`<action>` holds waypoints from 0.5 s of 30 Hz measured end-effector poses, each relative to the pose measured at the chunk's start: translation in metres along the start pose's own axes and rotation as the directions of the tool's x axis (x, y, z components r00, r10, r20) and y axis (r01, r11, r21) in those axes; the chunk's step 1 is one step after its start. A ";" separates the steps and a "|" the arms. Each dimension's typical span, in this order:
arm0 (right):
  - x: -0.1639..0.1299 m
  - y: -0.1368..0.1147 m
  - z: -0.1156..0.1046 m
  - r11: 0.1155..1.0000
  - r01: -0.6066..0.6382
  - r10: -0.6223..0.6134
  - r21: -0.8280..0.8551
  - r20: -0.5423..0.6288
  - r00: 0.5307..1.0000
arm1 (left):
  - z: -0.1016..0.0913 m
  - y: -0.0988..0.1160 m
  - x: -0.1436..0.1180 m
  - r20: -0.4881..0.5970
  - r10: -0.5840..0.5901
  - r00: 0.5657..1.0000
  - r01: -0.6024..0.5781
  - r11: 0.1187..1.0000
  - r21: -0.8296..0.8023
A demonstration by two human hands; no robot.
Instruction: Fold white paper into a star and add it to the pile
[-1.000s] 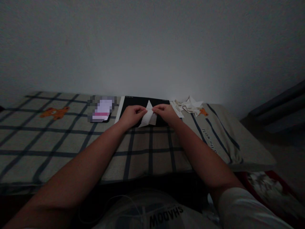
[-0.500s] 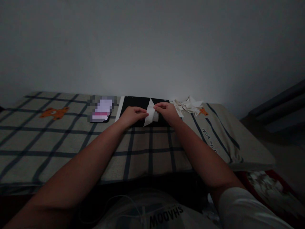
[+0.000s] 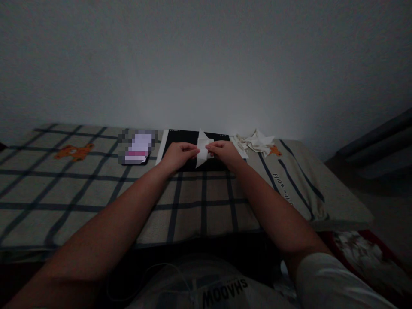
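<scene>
— What are we looking at, surface first?

— A beige cloth with a dark blue check and small orange bear prints (image 3: 96, 180) covers a low flat surface pushed against a plain pale wall (image 3: 206, 64). The room is dim. On the cloth, near the wall, lies a flat black rectangular board (image 3: 183, 138), with a blurred-out phone-sized object (image 3: 138, 148) to its left and a loose heap of folded white paper pieces (image 3: 255, 143) to its right.

— And the hands?

— Both are over the black board. The left hand (image 3: 178, 155) and the right hand (image 3: 225, 152) each pinch, fingers nearly closed, one side of a small white folded paper with a pointed tip (image 3: 202, 148), held between them just above the board.

— Anything unclear?

— The paper's folds are hard to read in the low light. The fingertips are mostly tucked behind the knuckles. The object left of the board is pixelated, and dark shapes at the right edge cannot be made out.
</scene>
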State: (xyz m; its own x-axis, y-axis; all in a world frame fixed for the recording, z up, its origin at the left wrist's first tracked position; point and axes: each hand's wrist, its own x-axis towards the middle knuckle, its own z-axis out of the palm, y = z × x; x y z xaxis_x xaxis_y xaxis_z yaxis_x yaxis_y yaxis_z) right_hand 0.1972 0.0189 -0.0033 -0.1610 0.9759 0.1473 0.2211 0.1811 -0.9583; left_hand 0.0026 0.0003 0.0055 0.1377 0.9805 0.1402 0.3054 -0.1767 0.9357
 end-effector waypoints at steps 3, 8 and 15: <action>0.001 0.001 0.001 0.999 0.023 -0.023 -0.025 -0.009 1.000 | 0.000 0.002 0.000 -0.001 -0.012 1.000 0.012 1.000 0.010; -0.002 -0.002 0.002 1.000 -0.005 0.005 0.010 0.027 1.000 | 0.000 0.000 0.001 -0.055 -0.008 0.998 0.009 1.000 0.025; 0.001 0.005 0.000 0.993 0.063 -0.063 -0.098 -0.002 0.998 | 0.002 -0.003 0.001 -0.035 -0.046 0.998 0.044 0.998 -0.045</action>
State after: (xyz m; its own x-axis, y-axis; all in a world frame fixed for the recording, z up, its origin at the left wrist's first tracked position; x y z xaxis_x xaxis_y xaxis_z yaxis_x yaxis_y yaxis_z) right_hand 0.1983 0.0213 -0.0080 -0.1732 0.9627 0.2081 0.3040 0.2532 -0.9184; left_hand 0.0037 0.0018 0.0019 0.0905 0.9900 0.1084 0.2680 -0.1290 0.9547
